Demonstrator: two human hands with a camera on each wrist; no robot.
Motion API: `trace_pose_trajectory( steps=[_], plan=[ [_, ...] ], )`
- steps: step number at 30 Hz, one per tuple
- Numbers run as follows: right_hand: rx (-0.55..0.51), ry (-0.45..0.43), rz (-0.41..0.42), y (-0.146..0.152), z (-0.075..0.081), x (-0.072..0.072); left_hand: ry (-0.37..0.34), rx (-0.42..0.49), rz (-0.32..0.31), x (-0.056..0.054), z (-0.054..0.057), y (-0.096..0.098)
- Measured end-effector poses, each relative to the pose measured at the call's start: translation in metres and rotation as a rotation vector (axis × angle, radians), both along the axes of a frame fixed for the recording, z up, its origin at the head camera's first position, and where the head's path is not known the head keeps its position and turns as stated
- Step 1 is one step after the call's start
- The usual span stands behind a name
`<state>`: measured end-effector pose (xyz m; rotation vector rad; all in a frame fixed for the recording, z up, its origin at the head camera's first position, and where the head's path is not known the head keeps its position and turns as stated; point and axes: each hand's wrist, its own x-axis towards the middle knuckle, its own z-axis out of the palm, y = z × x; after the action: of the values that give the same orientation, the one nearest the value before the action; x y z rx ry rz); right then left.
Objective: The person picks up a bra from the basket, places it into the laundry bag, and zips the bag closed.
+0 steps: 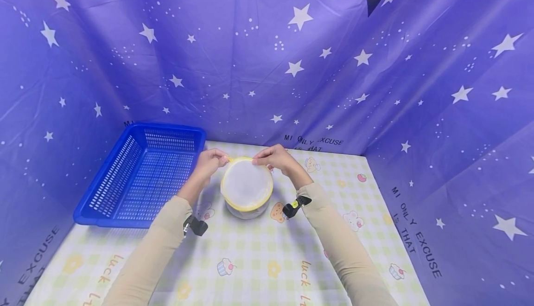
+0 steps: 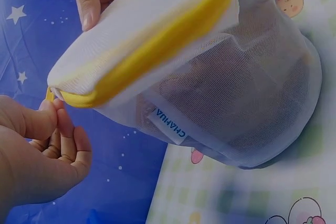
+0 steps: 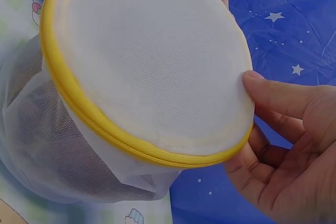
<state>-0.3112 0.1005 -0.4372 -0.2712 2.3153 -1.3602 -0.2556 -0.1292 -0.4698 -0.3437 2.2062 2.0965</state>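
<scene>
A round white mesh laundry bag (image 1: 247, 183) with a yellow zipper trim (image 3: 100, 121) stands on the table, its flat lid tilted toward the head camera. At the lid's far left edge, my left hand (image 1: 211, 161) pinches a small yellow zipper pull (image 2: 50, 94) between thumb and fingertips. My right hand (image 1: 275, 157) grips the far rim of the lid, thumb on top and fingers beneath. Through the sheer side wall (image 2: 231, 82) something darker shows faintly. A white tag (image 2: 170, 123) reading "CHAHUA" is sewn to that side.
Left of the bag sits a blue plastic basket (image 1: 89, 214) with slotted walls. The cloth (image 1: 250, 250) under everything is checked pale green with cartoon prints. A purple star-patterned curtain (image 1: 250, 65) rises behind the table and along both sides.
</scene>
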Motion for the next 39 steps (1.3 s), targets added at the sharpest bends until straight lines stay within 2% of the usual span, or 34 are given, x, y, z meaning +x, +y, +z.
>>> trace_pose_trajectory(
  steps=[16, 26, 39],
  plan=[
    [0.004, -0.061, -0.070, -0.0013, 0.0056, 0.0006, 0.006, -0.015, -0.013, 0.0010, 0.0041, -0.0041],
    [-0.008, -0.107, -0.109, 0.0030, 0.0050, 0.0022, 0.007, -0.030, -0.019, 0.0021, 0.0015, -0.0070],
    [-0.023, -0.111, -0.147, 0.0064, 0.0044, 0.0052, 0.010, -0.038, -0.030, 0.0017, 0.0024, -0.0059]
  ],
)
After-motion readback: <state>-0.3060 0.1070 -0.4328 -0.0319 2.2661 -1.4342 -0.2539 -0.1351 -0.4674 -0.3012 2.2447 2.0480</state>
